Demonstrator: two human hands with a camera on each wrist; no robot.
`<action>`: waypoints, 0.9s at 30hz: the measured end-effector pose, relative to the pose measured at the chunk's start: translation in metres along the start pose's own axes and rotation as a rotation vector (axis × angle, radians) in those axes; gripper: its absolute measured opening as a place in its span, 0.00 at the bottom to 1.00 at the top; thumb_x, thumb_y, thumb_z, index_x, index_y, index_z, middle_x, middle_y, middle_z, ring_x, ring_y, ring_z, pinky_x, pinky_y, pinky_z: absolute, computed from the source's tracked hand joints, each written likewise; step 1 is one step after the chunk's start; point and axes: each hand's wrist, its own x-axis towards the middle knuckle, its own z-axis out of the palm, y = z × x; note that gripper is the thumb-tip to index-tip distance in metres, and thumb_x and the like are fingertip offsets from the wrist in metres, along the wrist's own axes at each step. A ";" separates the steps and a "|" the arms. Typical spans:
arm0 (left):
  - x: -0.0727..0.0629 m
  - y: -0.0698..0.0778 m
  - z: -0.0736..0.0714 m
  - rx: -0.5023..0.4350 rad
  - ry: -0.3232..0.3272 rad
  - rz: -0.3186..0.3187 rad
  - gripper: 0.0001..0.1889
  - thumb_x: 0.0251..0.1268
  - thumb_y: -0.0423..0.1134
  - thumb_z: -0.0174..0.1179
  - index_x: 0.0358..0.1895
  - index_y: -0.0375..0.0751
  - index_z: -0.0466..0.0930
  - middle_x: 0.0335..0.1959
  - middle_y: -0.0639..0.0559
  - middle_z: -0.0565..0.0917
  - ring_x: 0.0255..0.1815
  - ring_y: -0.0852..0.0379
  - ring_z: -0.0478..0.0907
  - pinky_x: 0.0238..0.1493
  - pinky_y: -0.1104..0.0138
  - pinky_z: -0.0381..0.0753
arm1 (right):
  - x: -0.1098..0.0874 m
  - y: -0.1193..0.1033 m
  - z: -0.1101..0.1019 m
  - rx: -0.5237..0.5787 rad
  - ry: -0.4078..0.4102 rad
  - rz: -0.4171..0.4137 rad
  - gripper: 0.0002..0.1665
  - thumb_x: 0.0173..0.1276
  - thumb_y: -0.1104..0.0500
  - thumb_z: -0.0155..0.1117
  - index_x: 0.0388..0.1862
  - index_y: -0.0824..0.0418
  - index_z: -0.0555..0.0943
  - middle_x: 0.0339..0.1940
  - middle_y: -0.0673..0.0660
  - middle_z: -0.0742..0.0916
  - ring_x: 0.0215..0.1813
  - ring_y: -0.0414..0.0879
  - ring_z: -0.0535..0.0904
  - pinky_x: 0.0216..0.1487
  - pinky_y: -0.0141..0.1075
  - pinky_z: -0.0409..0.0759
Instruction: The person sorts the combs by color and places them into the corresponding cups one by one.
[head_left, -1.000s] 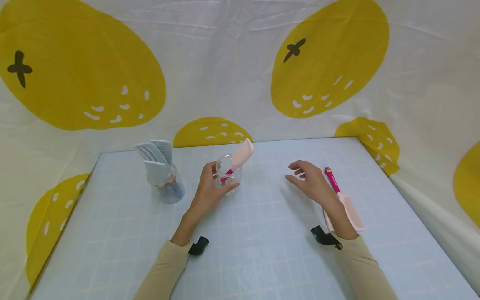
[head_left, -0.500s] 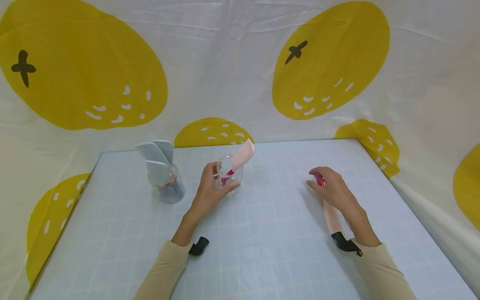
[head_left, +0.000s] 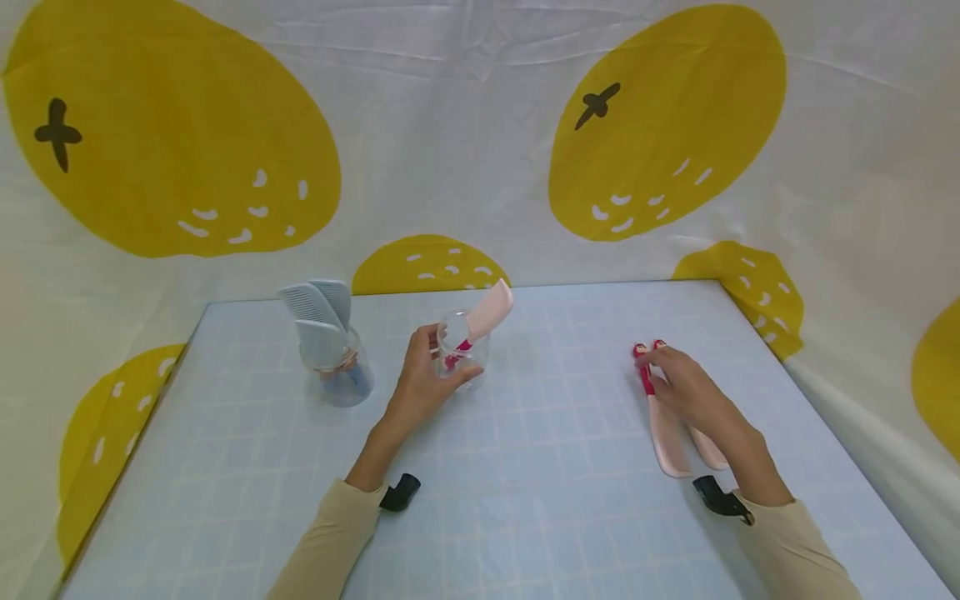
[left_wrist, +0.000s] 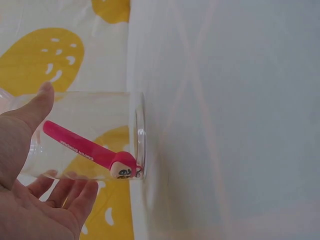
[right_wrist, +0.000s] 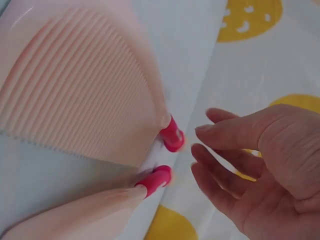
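Observation:
My left hand (head_left: 426, 377) grips a clear glass jar (left_wrist: 95, 107), thumb on one side and fingers on the other. Inside the jar leans a comb (head_left: 491, 310), its pale pink head sticking out above the rim and its magenta handle, tipped with a small cartoon figure, reaching down to the base. On the right of the table, two similar pink combs (head_left: 666, 442) lie side by side. Over their magenta handles hovers my right hand (head_left: 693, 393), fingers relaxed. The right wrist view shows a gap between the fingertips (right_wrist: 204, 130) and the handles.
A second glass jar (head_left: 351, 387), tied with cord, stands left of my left hand and holds several light blue combs (head_left: 321, 323). The table (head_left: 517, 500) has a pale blue checked cover. A white cloth (head_left: 450, 167) with yellow fruit prints hangs behind it.
My right hand has moved right and toward the two pink combs, which now lie partly beneath it. The left hand keeps its grip on the jar.

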 end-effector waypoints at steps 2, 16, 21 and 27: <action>0.000 0.000 0.000 0.000 0.000 0.002 0.42 0.60 0.47 0.76 0.70 0.45 0.58 0.66 0.46 0.68 0.68 0.47 0.69 0.70 0.48 0.72 | -0.001 0.003 0.001 -0.007 -0.033 0.009 0.20 0.67 0.74 0.66 0.58 0.70 0.80 0.61 0.74 0.79 0.66 0.72 0.70 0.62 0.65 0.74; 0.001 -0.002 -0.002 -0.004 -0.014 0.024 0.43 0.60 0.49 0.76 0.71 0.44 0.58 0.67 0.44 0.68 0.68 0.47 0.68 0.70 0.49 0.73 | -0.003 0.016 0.000 -0.035 -0.141 -0.040 0.20 0.64 0.75 0.68 0.54 0.63 0.83 0.63 0.71 0.77 0.65 0.69 0.68 0.61 0.64 0.77; 0.001 -0.002 -0.002 -0.005 -0.009 0.024 0.43 0.59 0.49 0.76 0.71 0.43 0.58 0.66 0.46 0.68 0.68 0.47 0.68 0.69 0.49 0.73 | 0.000 0.016 -0.003 -0.070 -0.164 -0.113 0.19 0.61 0.76 0.71 0.50 0.62 0.86 0.62 0.71 0.78 0.67 0.70 0.67 0.62 0.64 0.75; 0.001 -0.001 -0.002 0.005 -0.012 0.014 0.43 0.60 0.49 0.76 0.71 0.44 0.58 0.66 0.45 0.68 0.68 0.47 0.68 0.69 0.49 0.74 | 0.006 0.021 -0.004 -0.162 -0.185 -0.214 0.18 0.58 0.76 0.74 0.42 0.58 0.87 0.61 0.68 0.80 0.67 0.68 0.70 0.63 0.63 0.75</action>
